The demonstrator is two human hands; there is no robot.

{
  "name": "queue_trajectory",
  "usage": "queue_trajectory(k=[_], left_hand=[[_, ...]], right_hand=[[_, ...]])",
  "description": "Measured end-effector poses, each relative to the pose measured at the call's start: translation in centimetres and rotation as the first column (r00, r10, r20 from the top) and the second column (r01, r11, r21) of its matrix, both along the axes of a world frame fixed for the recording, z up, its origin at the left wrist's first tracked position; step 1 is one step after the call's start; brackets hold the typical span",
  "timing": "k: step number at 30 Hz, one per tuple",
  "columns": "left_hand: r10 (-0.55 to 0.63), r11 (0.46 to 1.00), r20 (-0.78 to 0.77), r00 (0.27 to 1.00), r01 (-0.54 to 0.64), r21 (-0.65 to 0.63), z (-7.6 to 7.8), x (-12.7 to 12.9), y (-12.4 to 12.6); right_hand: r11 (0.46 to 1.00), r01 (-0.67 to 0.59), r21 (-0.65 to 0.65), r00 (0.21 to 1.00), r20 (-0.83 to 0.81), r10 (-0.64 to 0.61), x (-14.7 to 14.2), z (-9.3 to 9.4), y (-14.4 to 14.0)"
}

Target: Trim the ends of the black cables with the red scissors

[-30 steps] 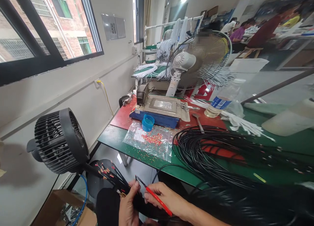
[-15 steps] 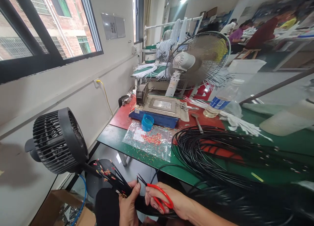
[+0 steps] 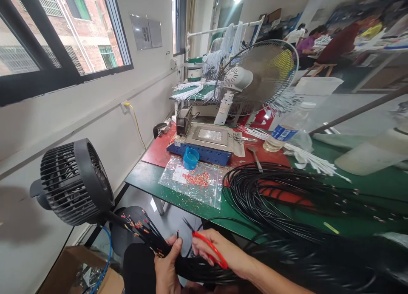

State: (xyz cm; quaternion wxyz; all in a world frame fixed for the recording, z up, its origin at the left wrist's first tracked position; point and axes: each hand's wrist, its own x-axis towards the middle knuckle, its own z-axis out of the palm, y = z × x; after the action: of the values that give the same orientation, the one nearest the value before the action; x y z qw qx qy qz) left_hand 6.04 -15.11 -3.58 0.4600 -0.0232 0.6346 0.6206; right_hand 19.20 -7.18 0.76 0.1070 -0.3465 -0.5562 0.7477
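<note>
My left hand (image 3: 168, 260) is wrapped round a bundle of black cables (image 3: 156, 242), whose stripped ends show red and yellowish wires. Between its thumb and forefinger a single cable end (image 3: 177, 234) pokes up on its own. Just to the right, my right hand (image 3: 212, 248) grips red-handled scissors (image 3: 213, 248). Their dark blades point up and left, apart from the cable end. More black cable runs below both hands, and a large coil of black cables (image 3: 255, 196) lies on the table to the right.
A plastic bag (image 3: 191, 183) with red and yellow clippings lies on the green table (image 3: 140, 175), by a blue cup (image 3: 191, 159) and a blue-sided heating unit (image 3: 204, 143). A black fan (image 3: 76, 183) stands left, above a cardboard box (image 3: 66, 268). Several people sit far right.
My right hand has drawn the scissors slightly away from the cable end, and the blades now point more upward. My left hand keeps its hold on the bundle.
</note>
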Motion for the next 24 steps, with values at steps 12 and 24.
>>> queue_trajectory(k=[12,24], left_hand=[[-0.011,1.0,0.03,0.999,0.012,-0.027,-0.6,-0.4,-0.2],[0.024,1.0,0.061,0.998,-0.023,-0.02,-0.2,0.1,0.0]], right_hand=[[0.995,-0.064,-0.074,0.994,0.088,0.07,-0.5,-1.5,-2.0],[0.987,-0.007,-0.159,0.999,0.045,0.015,-0.9,-1.3,-2.3]])
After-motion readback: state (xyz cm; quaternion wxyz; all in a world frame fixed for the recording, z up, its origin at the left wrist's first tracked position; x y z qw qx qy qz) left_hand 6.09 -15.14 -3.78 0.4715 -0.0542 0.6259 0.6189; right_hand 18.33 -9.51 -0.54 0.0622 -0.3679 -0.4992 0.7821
